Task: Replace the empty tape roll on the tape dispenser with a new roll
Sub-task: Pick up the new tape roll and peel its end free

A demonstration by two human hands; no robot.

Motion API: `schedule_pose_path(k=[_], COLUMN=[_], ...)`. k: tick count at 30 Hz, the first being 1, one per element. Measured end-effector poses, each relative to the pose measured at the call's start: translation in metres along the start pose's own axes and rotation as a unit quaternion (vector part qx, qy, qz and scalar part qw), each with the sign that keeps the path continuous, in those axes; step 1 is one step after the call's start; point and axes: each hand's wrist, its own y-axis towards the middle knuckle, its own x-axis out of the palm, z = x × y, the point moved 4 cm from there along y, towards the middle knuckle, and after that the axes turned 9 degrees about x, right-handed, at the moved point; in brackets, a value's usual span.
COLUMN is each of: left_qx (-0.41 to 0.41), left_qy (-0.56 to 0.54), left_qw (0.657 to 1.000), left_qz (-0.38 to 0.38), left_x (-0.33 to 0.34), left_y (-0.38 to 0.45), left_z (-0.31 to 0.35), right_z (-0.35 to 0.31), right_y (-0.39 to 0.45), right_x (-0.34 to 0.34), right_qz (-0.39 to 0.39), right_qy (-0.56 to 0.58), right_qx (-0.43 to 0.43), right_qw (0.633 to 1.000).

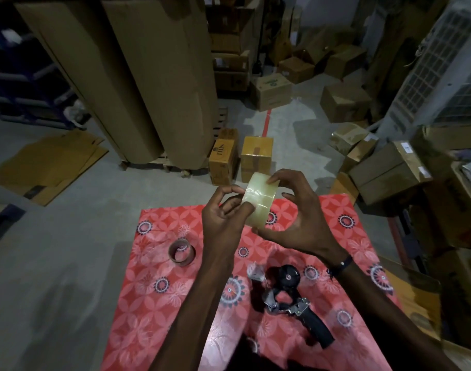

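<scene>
A full roll of clear tape [259, 199] is held up above the red patterned tablecloth [159, 311]. My right hand [298, 218] grips it from the right, thumb on its top edge. My left hand [223, 215] holds its left side, with fingertips pressed on the roll's outer face. The black tape dispenser [290, 298] lies on the cloth below my right wrist, its hub bare and its handle pointing to the lower right. An empty brown cardboard core [182, 253] stands on the cloth to the left.
Tall cardboard rolls [154, 84] stand on a pallet ahead. Two small boxes [239, 159] sit on the concrete floor just beyond the cloth. More cartons [384, 172] are stacked at the right, flattened cardboard [46, 167] lies at the left.
</scene>
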Motion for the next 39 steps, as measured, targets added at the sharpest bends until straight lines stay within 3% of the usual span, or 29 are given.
schedule_pose_path(k=[5,12,17,23,30,39], left_qx=[0.01,0.01,0.014,0.025,0.016,-0.005], left_qy=[-0.013,0.0,-0.014,-0.013,-0.015,0.025], left_qw=[1.0,1.0,1.0,1.0,1.0,1.0], left_qz=[0.001,-0.005,-0.012,-0.012,-0.009,-0.006], left_x=[0.0007,0.0015,-0.0005,-0.0012,-0.0006,-0.0019], left_y=[-0.0054,-0.0057,-0.0071,-0.0054,-0.0066,-0.0038], left_z=[-0.0024,-0.0019,-0.008,-0.0065,-0.0054,-0.0079], right_z=[0.0025,-0.0019,0.0029,-0.005,-0.0001,-0.0001], right_y=[-0.0007,-0.0024,-0.0008,-0.0038,-0.0033,-0.0048], right_x=[-0.0004,-0.0042,-0.0065,-0.005,-0.0052,-0.008], right_qz=[-0.036,-0.022,-0.029,-0.03,-0.036,-0.02], right_qy=[0.052,-0.009,0.02,-0.019,0.02,-0.021], right_qx=[0.048,-0.008,0.023,-0.02,0.037,-0.01], right_qw=[0.997,1.0,0.999,0.999,0.998,1.0])
